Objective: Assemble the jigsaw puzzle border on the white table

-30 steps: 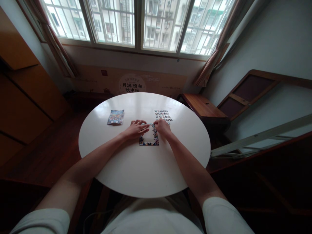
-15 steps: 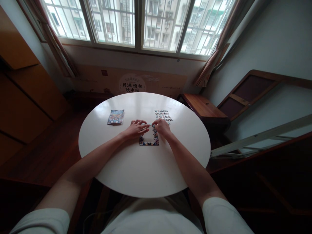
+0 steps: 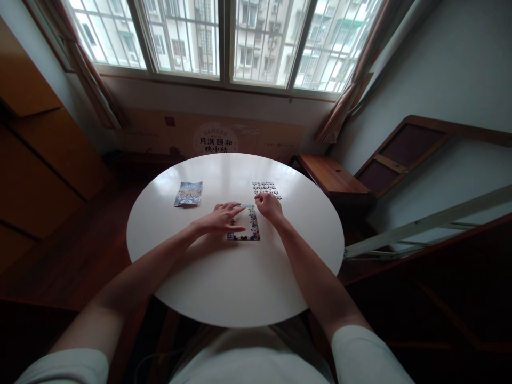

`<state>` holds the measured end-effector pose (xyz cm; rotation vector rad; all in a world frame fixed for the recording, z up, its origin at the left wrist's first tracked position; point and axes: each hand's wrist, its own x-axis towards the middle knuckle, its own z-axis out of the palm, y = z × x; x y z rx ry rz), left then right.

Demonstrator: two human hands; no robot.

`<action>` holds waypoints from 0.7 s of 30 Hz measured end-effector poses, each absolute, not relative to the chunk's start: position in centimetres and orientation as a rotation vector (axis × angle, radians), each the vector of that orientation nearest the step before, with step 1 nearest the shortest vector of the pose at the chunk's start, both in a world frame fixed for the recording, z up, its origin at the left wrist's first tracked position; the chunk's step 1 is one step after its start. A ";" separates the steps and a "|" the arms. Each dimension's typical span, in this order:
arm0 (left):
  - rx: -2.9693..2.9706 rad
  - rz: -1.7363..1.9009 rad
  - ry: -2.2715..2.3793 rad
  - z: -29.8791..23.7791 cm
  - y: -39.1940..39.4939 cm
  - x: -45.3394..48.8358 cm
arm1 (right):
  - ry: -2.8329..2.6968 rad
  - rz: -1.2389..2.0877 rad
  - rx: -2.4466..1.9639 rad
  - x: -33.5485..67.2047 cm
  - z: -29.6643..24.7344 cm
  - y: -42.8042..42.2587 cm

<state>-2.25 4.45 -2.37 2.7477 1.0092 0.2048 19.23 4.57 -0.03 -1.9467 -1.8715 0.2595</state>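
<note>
A rectangular frame of joined jigsaw pieces [image 3: 254,229] lies on the white round table [image 3: 240,288], with bare tabletop showing inside it. My left hand [image 3: 224,217] rests over the frame's left side, fingers spread, hiding part of that edge. Just beyond the frame's upper right corner is my right hand [image 3: 270,207], its fingers curled together. Whatever may be between those fingertips is too small to make out. Loose jigsaw pieces [image 3: 264,188] lie in rows right behind my right hand, which covers some of them.
A colourful printed sheet or packet [image 3: 189,194] lies at the table's left. Behind the table's right side stands a wooden stool or bench [image 3: 334,173]. A barred window [image 3: 184,42] fills the far wall, and a metal rail [image 3: 424,226] slants up on the right.
My right hand has drawn away from the frame's top edge, slightly to the right, and curled. The fingers of my left hand have spread and lifted off the top edge, which now shows more.
</note>
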 end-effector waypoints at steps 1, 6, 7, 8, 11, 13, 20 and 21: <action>2.758 0.170 1.001 -2.5 4.3 -2.1 | -1.877 0.264 -1.952 19.2 -0.1 4.5; 2.809 0.061 0.955 -2.8 3.9 -2.0 | -1.878 0.266 -1.969 19.0 -0.1 4.5; 2.815 0.041 0.946 -2.8 3.9 -2.1 | -1.880 0.271 -1.971 19.0 -0.1 4.5; 2.820 0.023 0.936 -2.7 3.9 -2.1 | -1.883 0.278 -1.973 19.0 -0.1 4.5; 2.823 0.003 0.918 -2.6 3.9 -2.2 | -1.896 0.301 -1.979 18.9 -0.1 4.4; 2.824 0.003 0.915 -2.6 3.9 -2.3 | -1.900 0.308 -1.984 18.9 0.0 4.3; 2.824 -0.014 0.929 -2.6 4.3 -2.5 | -1.927 0.279 -1.963 18.8 -0.3 4.3; 2.819 -0.017 0.938 -2.5 4.3 -2.5 | -1.928 0.280 -1.960 18.8 -0.4 4.3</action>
